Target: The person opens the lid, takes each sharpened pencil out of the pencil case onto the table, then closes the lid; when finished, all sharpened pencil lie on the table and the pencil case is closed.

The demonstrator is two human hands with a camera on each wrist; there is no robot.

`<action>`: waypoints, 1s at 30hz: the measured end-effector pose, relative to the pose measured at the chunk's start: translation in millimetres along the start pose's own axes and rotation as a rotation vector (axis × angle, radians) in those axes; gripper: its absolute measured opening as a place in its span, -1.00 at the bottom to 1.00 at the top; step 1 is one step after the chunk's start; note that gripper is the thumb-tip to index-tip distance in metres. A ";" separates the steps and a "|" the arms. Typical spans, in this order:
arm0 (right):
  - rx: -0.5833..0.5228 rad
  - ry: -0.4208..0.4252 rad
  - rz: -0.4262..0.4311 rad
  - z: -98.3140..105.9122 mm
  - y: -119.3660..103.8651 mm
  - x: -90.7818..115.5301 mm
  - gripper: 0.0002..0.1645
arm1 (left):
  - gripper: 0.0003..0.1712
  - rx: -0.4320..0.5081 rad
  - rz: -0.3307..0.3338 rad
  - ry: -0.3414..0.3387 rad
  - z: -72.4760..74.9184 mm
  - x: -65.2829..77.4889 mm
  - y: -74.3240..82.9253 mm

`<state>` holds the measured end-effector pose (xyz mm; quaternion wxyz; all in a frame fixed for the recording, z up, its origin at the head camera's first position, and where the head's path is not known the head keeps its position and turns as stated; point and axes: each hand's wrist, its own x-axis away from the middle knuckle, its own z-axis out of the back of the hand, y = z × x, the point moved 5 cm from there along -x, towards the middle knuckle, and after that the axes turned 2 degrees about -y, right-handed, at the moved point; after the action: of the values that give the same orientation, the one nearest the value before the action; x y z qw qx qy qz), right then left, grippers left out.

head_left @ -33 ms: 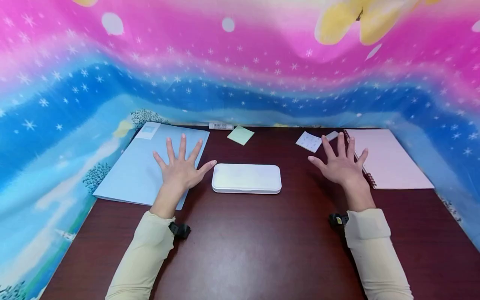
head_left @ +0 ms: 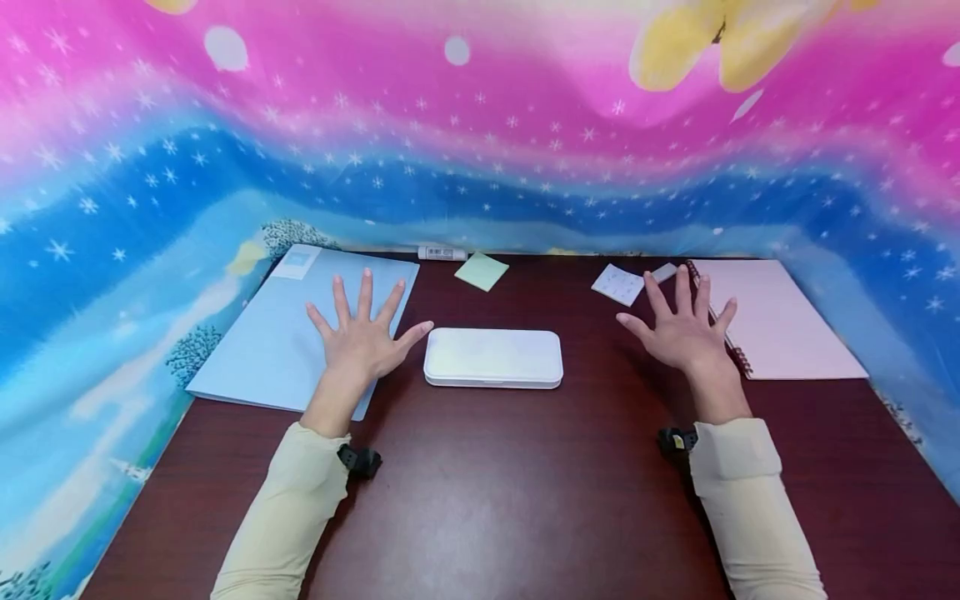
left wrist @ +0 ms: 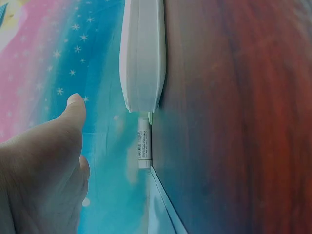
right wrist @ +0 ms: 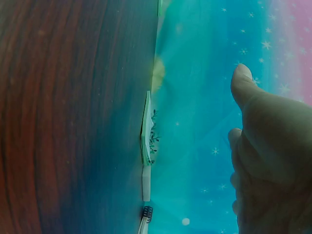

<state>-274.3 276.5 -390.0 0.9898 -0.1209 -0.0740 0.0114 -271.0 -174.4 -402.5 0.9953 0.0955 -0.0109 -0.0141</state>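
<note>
With fingers spread and holding nothing, my left hand (head_left: 360, 342) hovers over the blue folder (head_left: 255, 350). Its thumb points toward the left end of a closed white case (head_left: 492, 357), which looks like a pencil case. My right hand (head_left: 684, 337) is also spread and holds nothing, between a patterned sticky-note pad (head_left: 617, 284) and a pink spiral notebook (head_left: 787, 317). Both wrist views show the hands raised off the tabletop. In the left wrist view, the case (left wrist: 143, 53) lies beyond the thumb.
A white glue stick (head_left: 441, 252) lies at the table's back edge, beside a green sticky-note pad (head_left: 482, 272). A small pale block (head_left: 663, 272), partly behind the right fingers, sits by the notebook's coil. Patterned cloth (head_left: 480, 167) surrounds the dark wooden table (head_left: 480, 492).
</note>
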 end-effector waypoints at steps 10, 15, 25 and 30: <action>-0.014 0.023 0.022 4.1 -4.0 3.4 0.13 | 0.06 -0.014 0.006 0.014 6.9 1.0 -0.1; -0.037 0.028 0.093 3.8 -24.1 5.2 0.09 | 0.07 0.025 -0.053 0.000 6.3 8.8 3.8; 0.004 -0.169 0.423 -20.9 -103.8 12.5 0.07 | 0.32 0.049 -0.310 -0.147 11.6 24.0 15.6; 0.098 -0.243 0.565 -34.4 -139.5 15.6 0.03 | 0.45 0.188 -0.395 -0.253 -3.0 23.4 29.3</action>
<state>-253.1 133.6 -387.2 0.9361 -0.0865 -0.1546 0.3040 -246.8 -145.8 -399.4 0.9506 0.1856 -0.1178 -0.2192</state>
